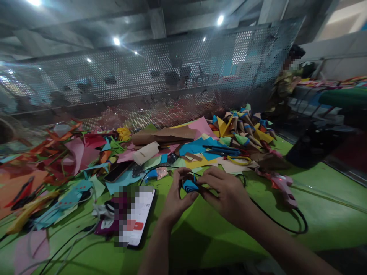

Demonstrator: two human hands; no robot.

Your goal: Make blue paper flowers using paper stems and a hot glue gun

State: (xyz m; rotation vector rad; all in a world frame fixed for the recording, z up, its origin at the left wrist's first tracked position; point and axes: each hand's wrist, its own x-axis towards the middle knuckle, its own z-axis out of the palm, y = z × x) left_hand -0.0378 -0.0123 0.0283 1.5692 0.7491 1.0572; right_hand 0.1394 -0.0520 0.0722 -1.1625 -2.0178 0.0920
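Note:
Between my two hands is a small blue paper piece [190,185] with dark stripes, curled or folded, held just above the green table [197,233]. My left hand [179,198] grips it from the left, thumb in front and fingers behind. From the other side, the fingertips of my right hand [222,191] pinch its right edge. Part of the piece is hidden by my fingers. A pink glue gun [282,187] with a small red light lies to the right of my right hand. Left of my left hand rests a phone [143,217] with its screen lit.
Coloured paper scraps [80,152] heap across the left and back. Several paper cones [243,128] are piled at the back right. A dark phone [118,172], scissors [239,160] and cables lie about. Behind stands a perforated metal screen [172,84]; a person [283,84] is at the far right.

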